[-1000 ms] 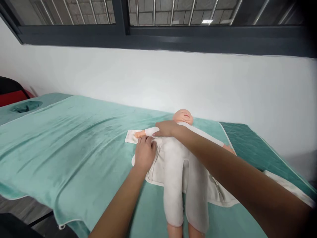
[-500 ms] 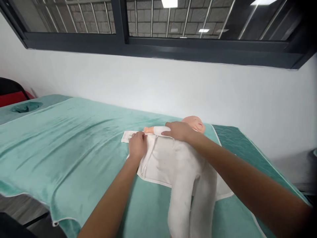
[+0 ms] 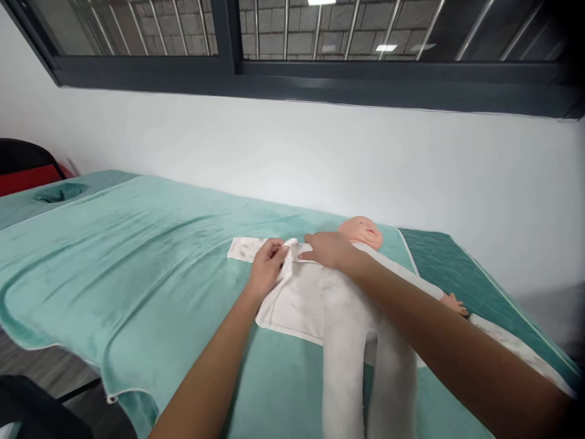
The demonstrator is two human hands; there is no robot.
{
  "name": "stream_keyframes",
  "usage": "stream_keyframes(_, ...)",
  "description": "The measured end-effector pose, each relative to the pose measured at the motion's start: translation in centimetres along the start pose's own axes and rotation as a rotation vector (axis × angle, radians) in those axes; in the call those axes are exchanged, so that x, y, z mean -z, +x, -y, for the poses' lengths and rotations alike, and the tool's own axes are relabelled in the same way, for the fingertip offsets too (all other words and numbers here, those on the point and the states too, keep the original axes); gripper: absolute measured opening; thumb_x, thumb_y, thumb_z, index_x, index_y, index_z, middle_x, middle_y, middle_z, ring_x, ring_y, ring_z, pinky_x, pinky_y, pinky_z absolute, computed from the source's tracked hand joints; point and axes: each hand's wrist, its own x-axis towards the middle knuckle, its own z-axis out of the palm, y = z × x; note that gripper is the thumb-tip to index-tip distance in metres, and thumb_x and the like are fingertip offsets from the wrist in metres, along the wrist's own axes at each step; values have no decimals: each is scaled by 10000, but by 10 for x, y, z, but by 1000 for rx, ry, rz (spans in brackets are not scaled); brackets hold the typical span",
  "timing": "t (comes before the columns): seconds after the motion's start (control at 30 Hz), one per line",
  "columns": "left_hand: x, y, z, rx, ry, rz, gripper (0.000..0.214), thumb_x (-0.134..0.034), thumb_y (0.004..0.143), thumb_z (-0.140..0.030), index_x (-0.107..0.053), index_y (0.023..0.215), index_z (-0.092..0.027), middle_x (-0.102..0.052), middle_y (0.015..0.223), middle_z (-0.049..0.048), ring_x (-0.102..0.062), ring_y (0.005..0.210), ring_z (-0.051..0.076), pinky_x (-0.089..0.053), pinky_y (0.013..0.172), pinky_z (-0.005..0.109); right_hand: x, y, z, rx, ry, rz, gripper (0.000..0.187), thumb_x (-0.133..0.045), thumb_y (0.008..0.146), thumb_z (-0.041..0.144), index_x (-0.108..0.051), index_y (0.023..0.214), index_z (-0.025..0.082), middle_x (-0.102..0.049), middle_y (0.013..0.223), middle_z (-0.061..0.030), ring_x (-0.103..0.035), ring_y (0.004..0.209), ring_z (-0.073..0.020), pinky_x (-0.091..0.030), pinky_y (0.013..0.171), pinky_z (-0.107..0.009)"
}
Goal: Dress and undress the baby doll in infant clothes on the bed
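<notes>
A baby doll point(image 3: 363, 231) in white clothes lies face up on a spread-out, lightly patterned baby shirt point(image 3: 292, 305). The doll's head points to the wall and its white-covered legs point(image 3: 345, 378) point toward me. My left hand point(image 3: 266, 268) pinches a bunched fold of the shirt beside the sleeve point(image 3: 242, 249), which lies flat out to the left. My right hand point(image 3: 326, 249) is closed around the doll's arm at the left; that arm's hand is hidden in the fabric. The doll's other hand point(image 3: 452, 303) shows past my right forearm.
A light green blanket point(image 3: 137, 256) covers the padded table, with darker green cover point(image 3: 434, 256) at the right. A white wall point(image 3: 274, 152) and dark window frame point(image 3: 320, 85) rise behind. A red and black chair point(image 3: 27, 171) stands far left.
My left hand has moved slightly right and lifted a fold of the shirt over the doll's hand, which was bare before. My right hand keeps its hold. The view has shifted a little.
</notes>
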Motion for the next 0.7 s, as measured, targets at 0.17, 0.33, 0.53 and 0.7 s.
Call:
stream_keyframes(0.17, -23, -21, -10, 147, -80, 449, 310, -675, 821, -485, -588, 886, -195, -464, 695, -50, -405, 576, 77, -346, 528, 206, -1, 4, 7, -23, -23, -2, 344, -581, 844, 217, -555, 1181, 152, -724, 985, -157, -702, 878, -317, -475, 716, -385)
stream_keyframes(0.33, -21, -22, -9, 179, -139, 371, 324, -667, 826, -500, -556, 856, -197, -392, 666, -66, -354, 536, 61, -316, 500, 200, 3, -19, -3, -15, 56, -113, 357, -508, 917, 289, -542, 1253, 174, -685, 1160, -151, -657, 1041, -312, -487, 808, -403)
stream_keyframes(0.53, -14, -14, -6, 168, -174, 96, 329, -670, 814, -514, -553, 866, -211, -451, 648, -64, -418, 539, 70, -295, 478, 184, -40, -108, -60, -356, 565, -847, 386, -482, 924, 473, -603, 1188, 218, -638, 1164, -122, -612, 1049, -264, -491, 874, -398)
stream_keyframes(0.7, -15, -15, -7, 129, -123, 58, 328, -666, 826, -501, -607, 943, -201, -496, 661, -51, -451, 564, 77, -315, 491, 188, -93, -160, -79, -644, 857, -733, 506, -486, 880, 598, -613, 1143, 185, -676, 1052, -116, -640, 956, -269, -501, 858, -413)
